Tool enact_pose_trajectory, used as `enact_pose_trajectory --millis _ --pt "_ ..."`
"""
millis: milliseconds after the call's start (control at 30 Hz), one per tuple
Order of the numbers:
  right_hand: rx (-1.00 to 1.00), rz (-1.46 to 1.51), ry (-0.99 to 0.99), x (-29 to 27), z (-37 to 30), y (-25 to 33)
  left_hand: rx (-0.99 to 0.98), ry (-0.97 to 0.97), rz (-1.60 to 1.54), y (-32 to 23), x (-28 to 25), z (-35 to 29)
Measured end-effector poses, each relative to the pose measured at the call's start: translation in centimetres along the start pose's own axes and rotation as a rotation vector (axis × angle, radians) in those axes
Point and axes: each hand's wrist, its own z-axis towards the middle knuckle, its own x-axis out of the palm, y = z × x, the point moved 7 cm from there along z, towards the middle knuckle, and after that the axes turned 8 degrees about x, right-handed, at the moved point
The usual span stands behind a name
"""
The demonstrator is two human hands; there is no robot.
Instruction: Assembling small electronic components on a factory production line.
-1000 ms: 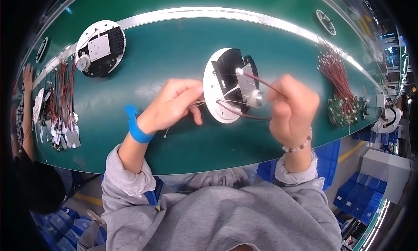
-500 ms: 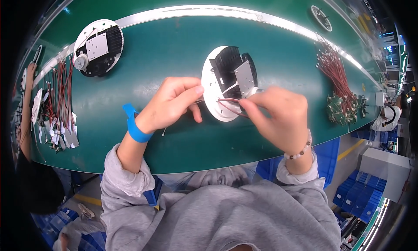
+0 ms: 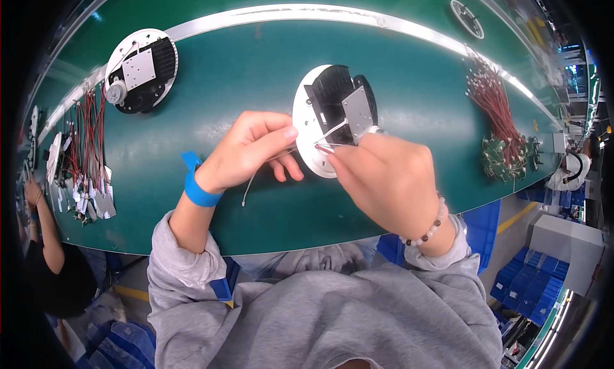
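A round white plate [image 3: 304, 139] stands tilted on edge before me, bearing a black finned housing [image 3: 329, 100] and a grey square metal plate [image 3: 357, 116]. My left hand [image 3: 252, 153] pinches the plate's left rim between thumb and fingers. From under that hand hangs a thin white wire [image 3: 248, 188] with a small white connector at its tip. My right hand [image 3: 390, 180] is closed at the plate's lower face, thumb and forefinger on red wires [image 3: 324, 149]. Its fingertips partly hide where the wires enter the plate.
A similar assembled plate [image 3: 142, 71] lies at the back left. Bundles of red wires with white pieces [image 3: 89, 158] lie at the left, and red wires with green boards [image 3: 502, 126] at the right. A ring-shaped part [image 3: 467, 19] lies far right. Another person's arm [image 3: 48, 225] reaches in at left.
My right hand has moved left, closer to the plate, and less red wire shows. More of the white wire now hangs below my left hand. The other person's arm has shifted.
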Motion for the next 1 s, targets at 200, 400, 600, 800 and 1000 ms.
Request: enact_pose_trajectory --millis 200,400,600,800,1000 --pt "-0.062 -0.008 0.067 1.6 0.8 0.3 -0.037 0.037 0.008 0.3 0.5 -0.2" --pt "-0.056 0.070 0.018 1.8 0.3 0.1 -0.054 0.041 -0.237 0.7 -0.7 0.4" --pt "-0.061 0.075 0.016 1.5 0.8 0.2 -0.038 -0.069 -0.008 1.0 -1.3 0.6" --pt "-0.216 0.165 -0.213 0.6 6.1 -3.0 0.020 -0.105 -0.096 0.9 -1.4 0.5" --pt "0.282 0.844 0.633 6.7 6.6 -7.1 0.255 -0.633 0.715 -3.8 -7.7 -4.4"
